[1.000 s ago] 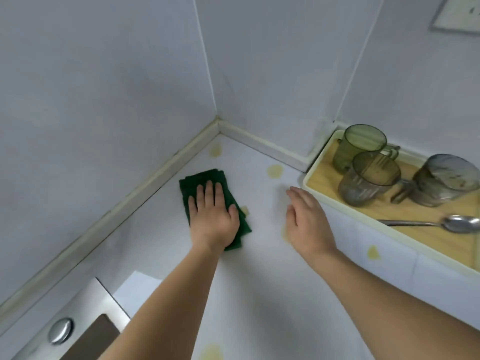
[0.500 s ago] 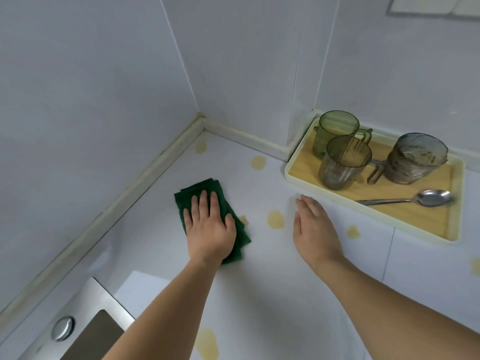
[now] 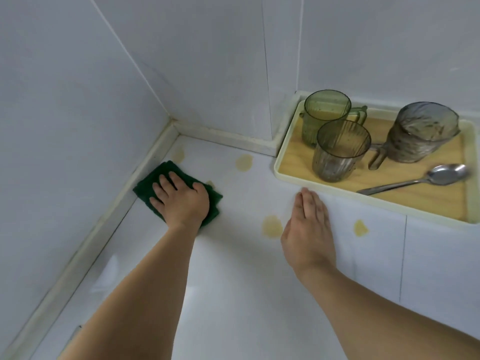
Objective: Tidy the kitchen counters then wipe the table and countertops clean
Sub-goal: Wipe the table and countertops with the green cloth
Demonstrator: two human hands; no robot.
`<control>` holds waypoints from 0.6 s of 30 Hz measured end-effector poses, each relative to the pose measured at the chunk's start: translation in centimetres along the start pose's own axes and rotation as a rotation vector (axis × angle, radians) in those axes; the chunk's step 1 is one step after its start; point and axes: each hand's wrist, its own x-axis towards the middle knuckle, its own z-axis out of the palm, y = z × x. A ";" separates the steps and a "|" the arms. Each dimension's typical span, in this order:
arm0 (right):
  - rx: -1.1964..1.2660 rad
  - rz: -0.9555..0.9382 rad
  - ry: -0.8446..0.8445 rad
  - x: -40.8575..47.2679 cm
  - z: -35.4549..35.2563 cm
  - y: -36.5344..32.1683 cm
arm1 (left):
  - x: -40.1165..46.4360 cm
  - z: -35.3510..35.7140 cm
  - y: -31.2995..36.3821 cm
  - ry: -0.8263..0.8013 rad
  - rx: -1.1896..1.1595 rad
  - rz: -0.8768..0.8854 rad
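White desk (image 3: 233, 294) in a tiled corner, seen from above. Left hand (image 3: 179, 201) lies flat on a folded dark green cloth (image 3: 166, 172), fingers straight & slightly spread, pressing it down – nothing curled round it. Cloth sits under the palm & fingers, poking out at 11 o'clock past the fingertips and a bit at 3 o'clock by the thumb; its far-left edge is just beside the wall trim near the corner.

Right hand (image 3: 309, 229), at 3 o'clock of the left, well apart from the cloth, held edge-on w/ fingers straight & together, holding nothing – can't tell if it touches the desk.

Yellowish stains on the desk: one (image 3: 271, 226) just beside the right hand at its 9 o'clock, one (image 3: 360, 228) at its 3 o'clock, one (image 3: 243, 162) at 12 o'clock btwn the hands, a faint one (image 3: 179, 154) in the corner.

At 1 o'clock of the right hand, a cream-rimmed tray (image 3: 389, 207) w/ wood-look base carries two upright tinted mugs (image 3: 337, 149), a grey jug (image 3: 420, 131) & a spoon (image 3: 415, 181) lying flat.
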 end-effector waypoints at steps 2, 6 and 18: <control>0.000 -0.005 -0.002 -0.1 0.1 0.0 | 1.6 -0.2 1.0 -0.012 0.007 -0.038; -0.025 -0.021 0.002 0.2 0.3 0.2 | 4.4 -0.2 3.1 -0.024 0.046 0.056; -0.011 -0.005 0.016 0.2 -0.1 0.1 | 4.4 -0.4 -0.8 -0.059 0.161 0.850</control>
